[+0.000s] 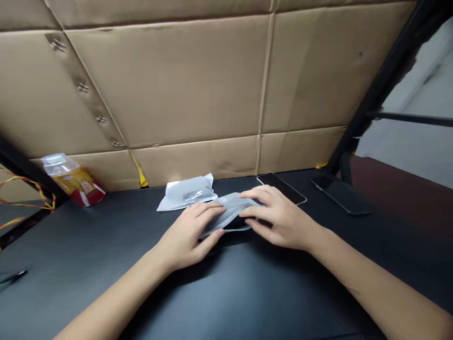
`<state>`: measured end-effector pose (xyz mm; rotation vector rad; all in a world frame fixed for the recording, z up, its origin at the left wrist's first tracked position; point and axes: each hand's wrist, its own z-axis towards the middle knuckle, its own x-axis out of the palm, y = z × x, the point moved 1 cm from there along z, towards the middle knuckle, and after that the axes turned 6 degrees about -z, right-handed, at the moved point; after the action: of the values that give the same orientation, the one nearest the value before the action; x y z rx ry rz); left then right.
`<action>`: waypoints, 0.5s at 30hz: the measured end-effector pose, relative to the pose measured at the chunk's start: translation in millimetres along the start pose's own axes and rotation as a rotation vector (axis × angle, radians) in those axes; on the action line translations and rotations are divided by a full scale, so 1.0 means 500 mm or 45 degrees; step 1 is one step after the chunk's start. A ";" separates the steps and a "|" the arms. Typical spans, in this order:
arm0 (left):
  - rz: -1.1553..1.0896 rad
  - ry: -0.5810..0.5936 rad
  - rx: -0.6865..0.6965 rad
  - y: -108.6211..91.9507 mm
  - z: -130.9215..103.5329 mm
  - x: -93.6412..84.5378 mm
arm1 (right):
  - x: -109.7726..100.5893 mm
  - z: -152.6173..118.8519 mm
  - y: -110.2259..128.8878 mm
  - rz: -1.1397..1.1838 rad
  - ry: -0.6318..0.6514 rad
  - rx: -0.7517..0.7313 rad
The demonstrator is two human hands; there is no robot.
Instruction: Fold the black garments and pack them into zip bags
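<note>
A translucent whitish plastic pouch lies in front of me with its near edge gaping, and something dark shows within the opening. My left hand grips the pouch's left end, fingers on top and thumb at the near edge. On the other end, the fingers of my right hand are bent around the pouch's right side, close to the opening. What the dark thing inside is, I cannot make out. Just beyond, a second whitish pouch with a small printed patch lies flat on the black tabletop.
Behind my right hand lies a smartphone with a light frame; another dark phone is farther right. A clear-lidded jar stands at the back left, near coloured wires. A pen lies at left. A cardboard wall closes the back.
</note>
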<state>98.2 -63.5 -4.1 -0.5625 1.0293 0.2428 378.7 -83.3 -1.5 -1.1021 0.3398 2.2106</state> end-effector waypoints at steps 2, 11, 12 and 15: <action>-0.052 0.011 -0.043 -0.001 0.000 -0.003 | 0.009 0.000 0.005 -0.093 0.053 0.000; -0.138 0.317 -0.291 0.017 -0.011 0.004 | 0.020 -0.003 0.002 0.457 0.090 0.307; -0.137 0.362 -0.308 0.020 -0.013 0.009 | 0.013 -0.001 -0.001 0.555 0.060 0.342; -0.108 0.472 -0.324 0.028 -0.019 0.019 | -0.008 0.002 -0.016 0.850 -0.103 0.456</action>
<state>89.7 -57.4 -20.6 -0.9032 1.3391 0.1991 384.9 -78.6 2.7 -0.7630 1.1549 2.5946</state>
